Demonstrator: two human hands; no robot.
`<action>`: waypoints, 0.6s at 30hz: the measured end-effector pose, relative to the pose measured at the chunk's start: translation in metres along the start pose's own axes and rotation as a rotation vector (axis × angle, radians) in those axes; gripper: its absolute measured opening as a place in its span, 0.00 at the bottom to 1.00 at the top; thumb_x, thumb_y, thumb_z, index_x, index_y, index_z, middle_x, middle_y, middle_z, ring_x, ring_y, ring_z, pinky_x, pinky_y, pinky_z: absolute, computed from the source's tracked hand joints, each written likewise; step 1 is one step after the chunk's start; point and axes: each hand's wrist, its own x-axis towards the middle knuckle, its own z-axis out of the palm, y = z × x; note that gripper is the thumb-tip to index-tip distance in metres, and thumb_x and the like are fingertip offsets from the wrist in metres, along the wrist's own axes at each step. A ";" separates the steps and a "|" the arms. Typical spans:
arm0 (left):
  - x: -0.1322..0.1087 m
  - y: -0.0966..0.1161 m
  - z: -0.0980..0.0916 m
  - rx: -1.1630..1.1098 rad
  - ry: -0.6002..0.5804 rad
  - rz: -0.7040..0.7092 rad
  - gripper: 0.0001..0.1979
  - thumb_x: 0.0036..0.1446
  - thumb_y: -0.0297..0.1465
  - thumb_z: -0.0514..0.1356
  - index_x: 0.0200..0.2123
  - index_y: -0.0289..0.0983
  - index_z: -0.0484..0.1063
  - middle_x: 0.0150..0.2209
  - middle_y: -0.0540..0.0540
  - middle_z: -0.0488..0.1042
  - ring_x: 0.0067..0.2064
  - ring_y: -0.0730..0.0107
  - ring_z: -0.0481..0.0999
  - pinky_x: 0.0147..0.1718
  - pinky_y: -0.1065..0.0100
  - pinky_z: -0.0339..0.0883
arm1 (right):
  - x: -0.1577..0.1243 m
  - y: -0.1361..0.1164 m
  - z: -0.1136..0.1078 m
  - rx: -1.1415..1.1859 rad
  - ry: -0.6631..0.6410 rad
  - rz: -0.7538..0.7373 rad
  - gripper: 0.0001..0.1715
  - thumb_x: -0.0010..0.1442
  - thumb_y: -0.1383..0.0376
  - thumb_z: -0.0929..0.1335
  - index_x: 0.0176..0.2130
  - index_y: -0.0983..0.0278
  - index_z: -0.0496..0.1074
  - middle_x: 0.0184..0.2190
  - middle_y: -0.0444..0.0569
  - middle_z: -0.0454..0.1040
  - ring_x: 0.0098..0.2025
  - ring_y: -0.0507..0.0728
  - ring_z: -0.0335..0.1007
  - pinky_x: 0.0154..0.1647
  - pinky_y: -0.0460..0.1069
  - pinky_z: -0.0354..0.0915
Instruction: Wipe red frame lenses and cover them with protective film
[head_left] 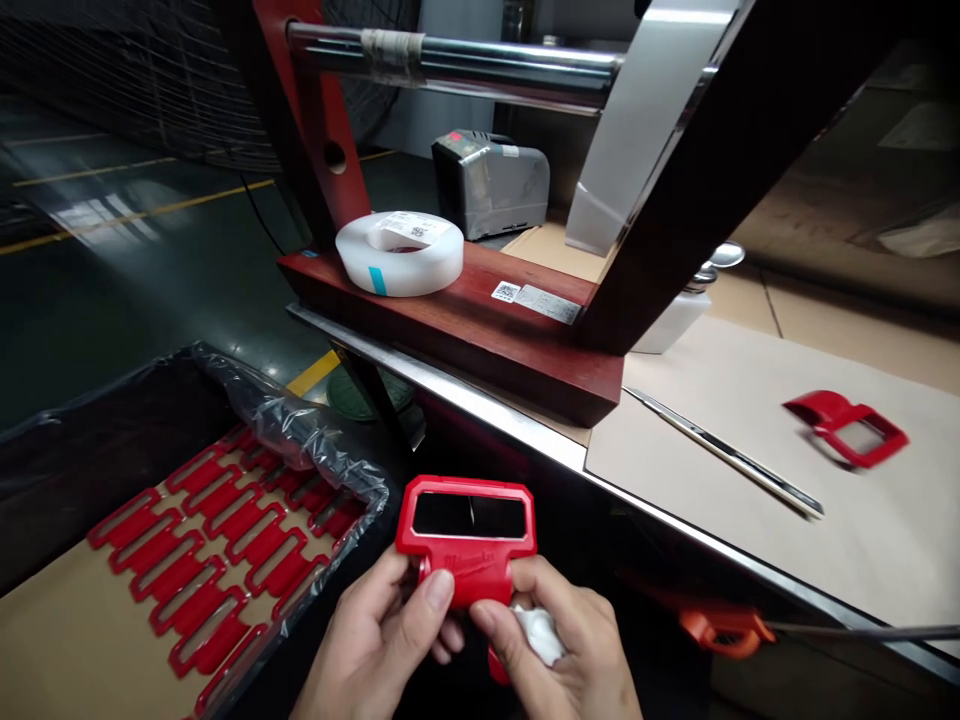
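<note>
Right at the fingertips, the left hand (382, 640) pinches a red plastic frame (466, 530) by its stem, thumb pressed flat on the face. The right hand (559, 640) closes narrow on a white cloth (538, 635), balled against the same stem. The frame stands upright above the grip, its window toward the camera, its lower end poking out beneath the right hand. Risky spot: the hold is small, so a slip on that smooth plastic could drop the frame into the dark gap below the grip. Left of the grip sits a black-lined bin (112, 440) with a crumpled clear bag (296, 425) along its edge. Inside, on a cardboard sheet (67, 640), rows of matching red frames (202, 530) lie packed tightly together, so a stray elbow could knock them out of line. Beyond the grip runs a steel table edge (480, 405). Right of the grip, a paper sheet (750, 530) carries another red frame (847, 425), blurred, beside a metal strip (724, 450). Farther ahead, a white tape roll (399, 253) rests on a red wooden base (450, 335).
</note>
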 end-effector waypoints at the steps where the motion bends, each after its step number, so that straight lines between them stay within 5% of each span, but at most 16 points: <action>1: 0.000 -0.001 -0.001 0.003 -0.008 0.018 0.17 0.48 0.47 0.63 0.26 0.38 0.76 0.20 0.51 0.75 0.23 0.72 0.72 0.24 0.75 0.67 | 0.000 0.000 0.000 -0.016 0.017 -0.017 0.07 0.61 0.60 0.68 0.32 0.60 0.71 0.19 0.38 0.72 0.17 0.47 0.64 0.17 0.41 0.57; 18: -0.002 -0.005 -0.003 0.000 0.016 0.060 0.15 0.51 0.46 0.61 0.26 0.40 0.75 0.22 0.53 0.75 0.25 0.72 0.71 0.26 0.77 0.66 | -0.002 -0.002 0.008 -0.030 0.052 -0.054 0.04 0.61 0.63 0.67 0.33 0.59 0.71 0.18 0.37 0.72 0.17 0.47 0.65 0.18 0.41 0.57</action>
